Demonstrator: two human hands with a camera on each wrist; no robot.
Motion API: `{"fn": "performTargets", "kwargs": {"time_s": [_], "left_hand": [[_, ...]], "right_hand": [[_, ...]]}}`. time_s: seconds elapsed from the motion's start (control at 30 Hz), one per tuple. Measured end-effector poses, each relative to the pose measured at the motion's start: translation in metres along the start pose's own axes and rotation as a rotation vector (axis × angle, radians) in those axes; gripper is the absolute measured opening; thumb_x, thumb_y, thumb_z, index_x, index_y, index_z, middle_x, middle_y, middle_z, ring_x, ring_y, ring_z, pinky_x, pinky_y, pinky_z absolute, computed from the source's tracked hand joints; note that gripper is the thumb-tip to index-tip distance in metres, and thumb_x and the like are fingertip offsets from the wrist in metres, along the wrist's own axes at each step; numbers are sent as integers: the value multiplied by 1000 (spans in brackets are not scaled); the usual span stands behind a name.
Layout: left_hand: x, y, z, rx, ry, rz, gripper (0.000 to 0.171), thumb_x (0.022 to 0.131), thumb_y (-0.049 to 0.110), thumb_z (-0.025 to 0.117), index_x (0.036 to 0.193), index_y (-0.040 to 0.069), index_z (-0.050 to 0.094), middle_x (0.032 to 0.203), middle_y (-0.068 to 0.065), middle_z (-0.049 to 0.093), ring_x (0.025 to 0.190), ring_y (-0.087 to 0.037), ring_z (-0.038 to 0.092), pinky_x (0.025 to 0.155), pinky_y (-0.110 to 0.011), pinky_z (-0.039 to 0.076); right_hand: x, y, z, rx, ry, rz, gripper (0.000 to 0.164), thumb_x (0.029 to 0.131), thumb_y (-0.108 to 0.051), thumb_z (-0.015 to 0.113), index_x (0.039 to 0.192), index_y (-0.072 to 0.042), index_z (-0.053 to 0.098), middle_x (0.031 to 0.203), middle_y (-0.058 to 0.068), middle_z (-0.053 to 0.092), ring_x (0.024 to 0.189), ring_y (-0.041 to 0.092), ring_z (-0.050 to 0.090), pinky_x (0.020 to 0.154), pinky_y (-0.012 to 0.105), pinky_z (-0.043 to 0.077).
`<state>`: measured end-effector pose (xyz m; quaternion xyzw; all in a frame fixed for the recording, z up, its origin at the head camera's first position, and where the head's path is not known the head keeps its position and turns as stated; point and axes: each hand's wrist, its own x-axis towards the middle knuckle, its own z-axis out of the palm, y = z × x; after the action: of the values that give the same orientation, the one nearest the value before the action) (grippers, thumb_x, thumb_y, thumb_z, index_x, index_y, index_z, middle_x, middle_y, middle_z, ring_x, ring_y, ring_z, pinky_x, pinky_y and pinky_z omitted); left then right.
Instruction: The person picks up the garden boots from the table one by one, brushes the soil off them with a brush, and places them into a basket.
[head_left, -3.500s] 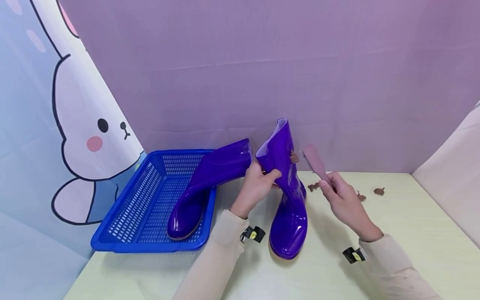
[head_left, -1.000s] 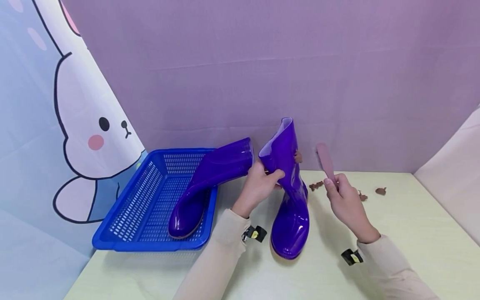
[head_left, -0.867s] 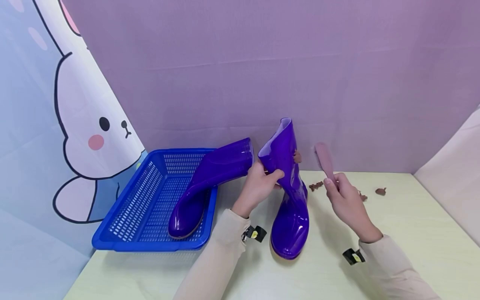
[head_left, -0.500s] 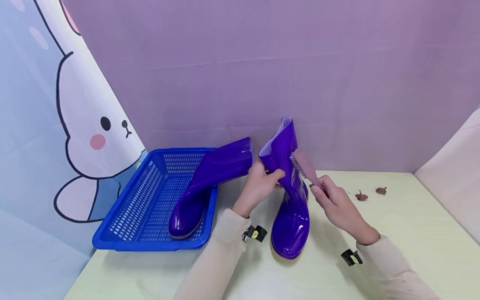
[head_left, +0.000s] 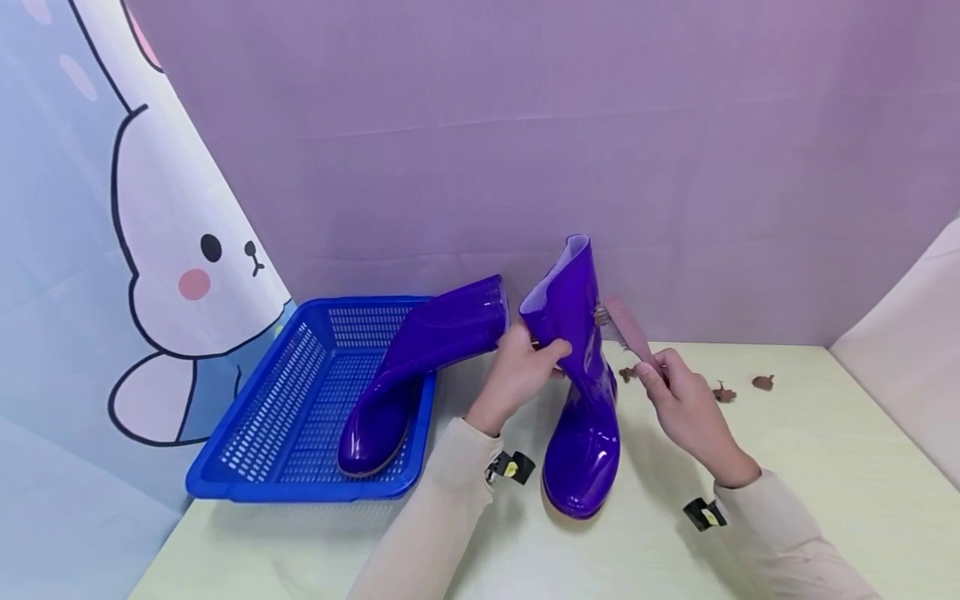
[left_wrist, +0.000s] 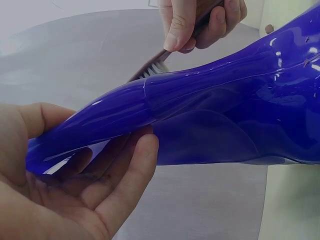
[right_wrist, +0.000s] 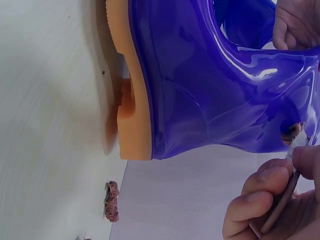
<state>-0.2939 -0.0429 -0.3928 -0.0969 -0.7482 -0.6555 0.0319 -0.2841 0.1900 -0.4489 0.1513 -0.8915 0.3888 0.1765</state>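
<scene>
A shiny purple rain boot (head_left: 581, 450) stands on the table, its orange-tan sole (right_wrist: 135, 125) showing in the right wrist view. My left hand (head_left: 521, 367) grips its shaft below the top opening, thumb on the front. My right hand (head_left: 686, 408) holds a brush (head_left: 630, 329) with a pinkish back by its handle. The pale bristles (left_wrist: 156, 69) are at the shaft's right side, against a brown mud-like clump (right_wrist: 292, 133) stuck there. A second purple boot (head_left: 442, 333) lies tilted in a blue basket (head_left: 198, 483), its shaft over the basket's right rim.
Several brown crumbs lie on the pale table (head_left: 810, 467) right of the boot, among them one clump (head_left: 762, 382) and another clump (head_left: 723, 392). A purple cloth (head_left: 480, 150) hangs behind the table. A rabbit-print cloth (head_left: 172, 250) hangs at the left.
The brush, apart from the boot about a second ago, swung left across the shaft, then drew back slightly right to the brown clump. My left hand and the boot have barely moved.
</scene>
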Motion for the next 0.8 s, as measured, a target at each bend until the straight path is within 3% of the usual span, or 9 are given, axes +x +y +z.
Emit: {"fn": "performTargets", "kwargs": {"time_s": [0.3, 0.4, 0.63, 0.8], "left_hand": [[-1, 0, 0, 4, -4, -11, 49, 94, 9, 65, 139, 3, 48, 122, -21, 67, 92, -23, 72, 70, -33, 63], [-1, 1, 0, 4, -1, -13, 49, 94, 9, 66, 140, 3, 48, 121, -21, 67, 91, -23, 72, 70, -33, 63], [-1, 0, 0, -3, -2, 1, 46, 93, 7, 65, 137, 3, 50, 117, -20, 68, 87, -21, 71, 69, -32, 63], [-1, 0, -1, -3, 3, 11, 47, 94, 5, 62, 139, 4, 50, 117, -19, 68, 86, -20, 71, 68, -32, 63]], "right_hand": [[2, 1, -6, 42, -5, 147, 40, 111, -41, 38, 107, -2, 50, 74, 5, 55, 57, 11, 47, 51, 30, 38], [1, 1, -6, 82, -23, 101, 36, 111, -37, 40, 107, -3, 51, 71, 3, 53, 56, 10, 46, 51, 30, 39], [0, 0, 1, 193, -118, -124, 12, 109, -16, 48, 104, -8, 54, 64, -4, 45, 50, 4, 38, 44, 28, 35], [-2, -1, 5, 149, -185, -125, 15, 110, -19, 47, 98, -10, 51, 64, -5, 46, 50, 4, 39, 44, 27, 36]]}}
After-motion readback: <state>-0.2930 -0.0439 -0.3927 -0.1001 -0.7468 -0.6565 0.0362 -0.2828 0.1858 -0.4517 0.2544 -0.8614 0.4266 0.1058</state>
